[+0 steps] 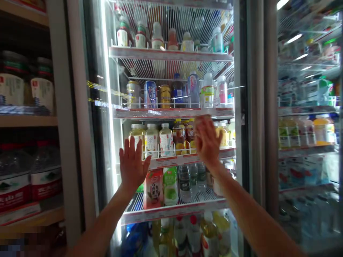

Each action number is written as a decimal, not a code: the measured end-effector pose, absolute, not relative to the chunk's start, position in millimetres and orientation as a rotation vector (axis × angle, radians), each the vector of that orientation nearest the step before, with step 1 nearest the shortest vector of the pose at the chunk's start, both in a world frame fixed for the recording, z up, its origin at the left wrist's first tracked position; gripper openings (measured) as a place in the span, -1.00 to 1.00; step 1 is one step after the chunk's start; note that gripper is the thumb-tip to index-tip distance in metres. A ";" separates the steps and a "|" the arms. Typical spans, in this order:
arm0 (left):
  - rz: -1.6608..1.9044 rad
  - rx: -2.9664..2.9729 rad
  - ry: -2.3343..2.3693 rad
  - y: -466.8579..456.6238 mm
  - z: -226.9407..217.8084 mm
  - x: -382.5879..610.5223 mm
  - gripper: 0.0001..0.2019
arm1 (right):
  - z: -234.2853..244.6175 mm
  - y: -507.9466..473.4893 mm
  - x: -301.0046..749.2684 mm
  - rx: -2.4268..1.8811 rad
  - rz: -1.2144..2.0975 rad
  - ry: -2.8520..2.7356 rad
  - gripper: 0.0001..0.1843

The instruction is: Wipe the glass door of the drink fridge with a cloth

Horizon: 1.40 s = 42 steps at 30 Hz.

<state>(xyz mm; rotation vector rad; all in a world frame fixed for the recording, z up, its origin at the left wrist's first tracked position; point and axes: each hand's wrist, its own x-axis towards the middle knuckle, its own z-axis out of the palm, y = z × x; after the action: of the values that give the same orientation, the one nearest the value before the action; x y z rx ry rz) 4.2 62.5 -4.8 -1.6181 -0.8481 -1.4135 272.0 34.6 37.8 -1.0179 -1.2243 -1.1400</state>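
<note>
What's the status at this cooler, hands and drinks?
Left hand and right hand raised, open, holding nothing. Both at the glass cooler door. Bottled drinks on shelves behind the glass.

A grey fridge frame point(66, 107) rises from low in the view to the top. To its left stand wooden shelves point(26, 121), with big jars point(40, 89) on one level and large bottles of water point(45, 171) on the level below. To its right, a bright white light strip point(108, 89) runs down inside the nearest fridge. Farther right of the frame stands another glass-door fridge point(308, 107), full of drinks, with long white lights point(294, 38) reflected near its top.
</note>
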 end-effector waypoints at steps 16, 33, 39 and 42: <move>-1.409 -1.621 -0.875 62.9 -8.1 4.9 -0.33 | 39.0 30.0 314.9 -0.920 -1.169 -1.186 -0.60; -1.382 -1.614 -0.856 62.7 -9.2 5.3 -0.31 | 55.1 30.5 328.7 -1.020 -1.105 -1.163 -0.52; -1.380 -1.609 -0.866 62.7 -9.2 6.3 -0.30 | 29.5 36.5 297.7 -0.918 -1.042 -1.147 -0.45; -1.381 -1.619 -0.855 62.5 -9.9 5.1 -0.31 | 8.6 34.3 261.0 -0.847 -1.168 -1.464 -0.41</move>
<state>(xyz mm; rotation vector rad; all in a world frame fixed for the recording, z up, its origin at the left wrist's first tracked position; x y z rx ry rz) 5.1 62.5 -9.9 -1.6186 -0.8546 -1.3806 261.0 34.3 8.6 -0.8466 -1.4641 -1.1680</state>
